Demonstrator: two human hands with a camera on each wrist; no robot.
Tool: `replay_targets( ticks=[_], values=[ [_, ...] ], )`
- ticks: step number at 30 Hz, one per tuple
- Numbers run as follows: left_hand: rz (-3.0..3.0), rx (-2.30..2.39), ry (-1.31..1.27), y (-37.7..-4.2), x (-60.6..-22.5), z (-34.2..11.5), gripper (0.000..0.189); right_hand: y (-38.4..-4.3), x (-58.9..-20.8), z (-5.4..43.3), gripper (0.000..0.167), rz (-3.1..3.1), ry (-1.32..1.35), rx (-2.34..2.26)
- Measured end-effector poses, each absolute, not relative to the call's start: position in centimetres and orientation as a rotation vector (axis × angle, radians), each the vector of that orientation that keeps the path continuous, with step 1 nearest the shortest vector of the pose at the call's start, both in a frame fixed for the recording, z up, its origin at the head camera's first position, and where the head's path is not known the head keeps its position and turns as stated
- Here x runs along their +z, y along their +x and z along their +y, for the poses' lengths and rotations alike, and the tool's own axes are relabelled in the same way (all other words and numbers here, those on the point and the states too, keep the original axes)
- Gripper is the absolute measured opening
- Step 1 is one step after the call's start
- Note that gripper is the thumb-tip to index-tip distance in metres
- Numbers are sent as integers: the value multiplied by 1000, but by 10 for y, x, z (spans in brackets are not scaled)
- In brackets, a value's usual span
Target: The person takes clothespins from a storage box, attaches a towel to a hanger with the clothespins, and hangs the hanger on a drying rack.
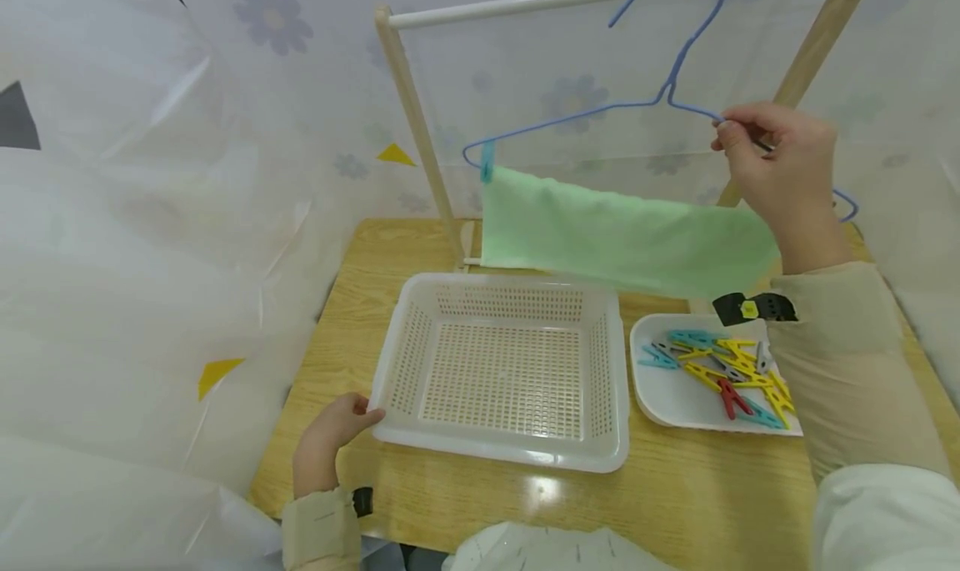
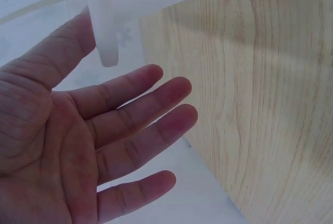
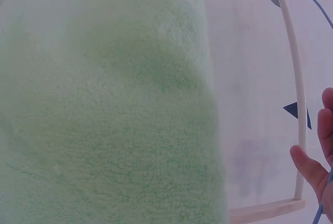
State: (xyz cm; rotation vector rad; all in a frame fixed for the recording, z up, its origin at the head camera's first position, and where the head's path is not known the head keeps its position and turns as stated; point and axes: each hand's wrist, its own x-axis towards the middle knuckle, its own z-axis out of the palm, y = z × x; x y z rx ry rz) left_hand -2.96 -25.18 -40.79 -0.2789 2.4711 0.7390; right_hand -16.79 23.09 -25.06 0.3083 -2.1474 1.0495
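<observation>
My right hand [image 1: 787, 150] pinches the right arm of a blue wire clothes hanger [image 1: 570, 117], held up in front of the rack. A pale green towel [image 1: 600, 229] hangs from it, fastened near the hanger's left end by a blue clothespin [image 1: 487, 161]; my hand and forearm hide the towel's upper right corner. In the right wrist view the towel [image 3: 130, 109] fills much of the picture. My left hand [image 1: 337, 429] is at the left front corner of a white plastic basket [image 1: 498, 456]. Its thumb touches the rim, and the other fingers [image 2: 140, 109] spread out loosely.
Beside the basket, on the right, a white tray [image 1: 660, 408] holds yellow, blue, grey and red clothespins [image 1: 731, 398]. Behind stands a drying rack with wooden posts [image 1: 416, 112] and a white top bar [image 1: 517, 4]. All stand on a wooden table [image 1: 330, 321].
</observation>
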Motion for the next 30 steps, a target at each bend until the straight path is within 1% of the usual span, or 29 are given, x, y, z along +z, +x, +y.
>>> replay_targets(
  ticks=[14,22,30],
  values=[
    [2472,762,-304,-26,-410,-255,56,-182,-262,231,19,-2141,259,1132],
    [2461,813,-328,-24,-413,-258,51,-189,-264,229,19,-2140,258,1105],
    [2465,821,-329,-23,-414,-257,54,-190,-260,223,24,-2159,216,1126]
  ],
)
